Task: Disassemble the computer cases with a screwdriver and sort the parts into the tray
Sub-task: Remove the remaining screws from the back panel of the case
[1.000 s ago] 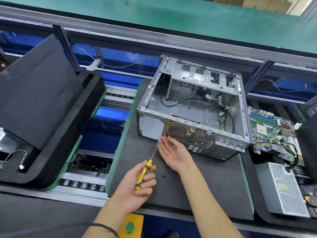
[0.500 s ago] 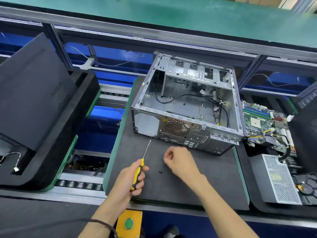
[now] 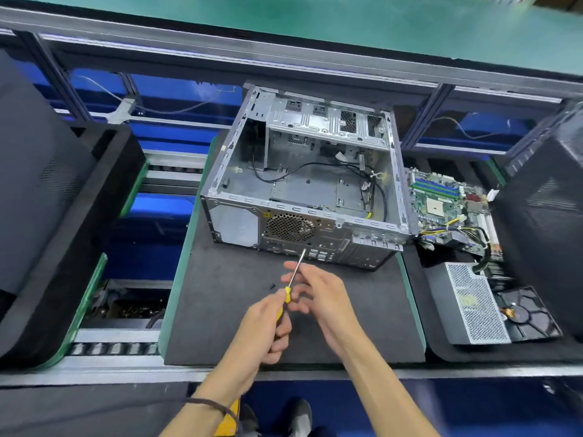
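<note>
Way off to the left of the hands there's a big black panel (image 3: 38,184) leaning in a black foam tray (image 3: 94,222), well apart from the action. Closer in, the dark foam mat (image 3: 220,326) on the tabletop is where everything's going on. The left hand (image 3: 265,329) has its fingers wrapped round the yellow and black handle of the screwdriver (image 3: 288,293), with the shaft pointing up and away so the tip sits right by the back panel of the computer case (image 3: 303,190); can't tell if it's actually touching. Just up and left of that hand a tiny black screw (image 3: 272,285) lies loose on the mat. The right hand (image 3: 318,294) is right beside the left one, fingers loosely spread and a bit blurry, up against the shaft and the top of the handle. Looks like it's touching the shaft more than gripping anything, palm turned toward the left hand. The case sits just beyond both hands, open side up, mostly gutted, with a few black cables (image 3: 347,171) trailing inside and the round fan grille facing the person. Off to the right of the right hand there's another black tray (image 3: 441,348) holding pulled parts: a green motherboard (image 3: 441,203) with a bundle of wires at the far end, a perforated metal power supply (image 3: 473,304) nearer, and a black fan (image 3: 530,313) next to it. Further right still, another dark panel (image 3: 542,209) stands up.
</note>
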Motion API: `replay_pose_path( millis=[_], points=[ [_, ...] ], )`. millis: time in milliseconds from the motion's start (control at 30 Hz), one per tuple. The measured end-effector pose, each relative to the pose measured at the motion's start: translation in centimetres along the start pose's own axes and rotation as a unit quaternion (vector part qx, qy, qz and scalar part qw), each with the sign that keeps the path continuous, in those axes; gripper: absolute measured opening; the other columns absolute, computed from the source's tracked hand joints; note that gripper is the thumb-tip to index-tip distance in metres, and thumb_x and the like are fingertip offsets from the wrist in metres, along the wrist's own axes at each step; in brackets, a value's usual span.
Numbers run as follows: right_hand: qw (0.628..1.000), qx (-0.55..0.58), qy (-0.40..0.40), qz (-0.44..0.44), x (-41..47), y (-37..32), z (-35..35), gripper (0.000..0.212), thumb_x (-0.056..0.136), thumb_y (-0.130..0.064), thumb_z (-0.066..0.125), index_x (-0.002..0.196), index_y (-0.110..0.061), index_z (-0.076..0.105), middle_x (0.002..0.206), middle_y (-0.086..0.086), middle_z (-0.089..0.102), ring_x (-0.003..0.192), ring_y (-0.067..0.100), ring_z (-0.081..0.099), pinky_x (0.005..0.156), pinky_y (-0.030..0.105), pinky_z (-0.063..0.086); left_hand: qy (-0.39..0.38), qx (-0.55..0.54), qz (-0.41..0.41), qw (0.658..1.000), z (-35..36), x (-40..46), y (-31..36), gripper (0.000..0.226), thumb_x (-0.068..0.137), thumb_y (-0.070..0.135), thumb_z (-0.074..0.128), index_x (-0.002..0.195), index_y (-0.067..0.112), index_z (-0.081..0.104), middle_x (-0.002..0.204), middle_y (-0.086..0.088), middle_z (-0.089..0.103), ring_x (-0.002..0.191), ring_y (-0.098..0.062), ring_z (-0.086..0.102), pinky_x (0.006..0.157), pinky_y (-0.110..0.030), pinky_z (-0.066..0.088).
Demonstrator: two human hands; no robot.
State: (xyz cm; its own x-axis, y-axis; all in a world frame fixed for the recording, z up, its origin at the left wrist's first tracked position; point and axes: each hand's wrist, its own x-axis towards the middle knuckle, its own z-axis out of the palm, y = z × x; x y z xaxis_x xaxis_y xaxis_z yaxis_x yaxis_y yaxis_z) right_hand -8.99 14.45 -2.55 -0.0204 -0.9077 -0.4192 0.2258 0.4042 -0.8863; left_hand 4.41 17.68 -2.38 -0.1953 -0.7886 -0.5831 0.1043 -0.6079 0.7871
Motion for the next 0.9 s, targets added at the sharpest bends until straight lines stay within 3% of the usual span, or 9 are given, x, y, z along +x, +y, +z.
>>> replay_pose_path(
  millis=[167,333,900],
  points=[
    [0.996,0.016,0.004,-0.086,0.3,-2.4,-1.1,0.028,0.104,-0.011,0.049,0.091,-0.007,0.074,0.076,0.008,0.069,0.052,0.013,0.052,0.044,0.023,0.043,0.044,0.013,0.102,0.994,2.3,-0.7,0.0,0.018,0.099,0.039,0.055,0.097,0.022,0.05,0.063,0.002,0.043,0.046,-0.01,0.028,0.038,-0.019,0.019],
    [0.996,0.002,-0.026,-0.089,1.3,-4.6,-1.4,0.026,0.102,-0.011,0.051,0.091,-0.007,0.074,0.073,0.006,0.07,0.051,0.013,0.055,0.047,0.023,0.048,0.081,0.069,0.187,0.977,4.0,-1.0,0.4,0.013,0.102,0.043,0.047,0.095,0.032,0.05,0.063,0.0,0.039,0.046,-0.01,0.026,0.041,-0.023,0.024],
    [0.991,-0.018,-0.118,-0.052,2.7,-5.8,-2.8,0.027,0.102,-0.009,0.048,0.092,-0.006,0.073,0.075,0.006,0.071,0.055,0.013,0.059,0.051,0.024,0.053,0.171,0.061,0.196,0.964,6.3,-0.7,0.7,0.015,0.102,0.036,0.049,0.088,0.035,0.052,0.055,0.005,0.038,0.043,-0.011,0.026,0.039,-0.024,0.024]
  ],
)
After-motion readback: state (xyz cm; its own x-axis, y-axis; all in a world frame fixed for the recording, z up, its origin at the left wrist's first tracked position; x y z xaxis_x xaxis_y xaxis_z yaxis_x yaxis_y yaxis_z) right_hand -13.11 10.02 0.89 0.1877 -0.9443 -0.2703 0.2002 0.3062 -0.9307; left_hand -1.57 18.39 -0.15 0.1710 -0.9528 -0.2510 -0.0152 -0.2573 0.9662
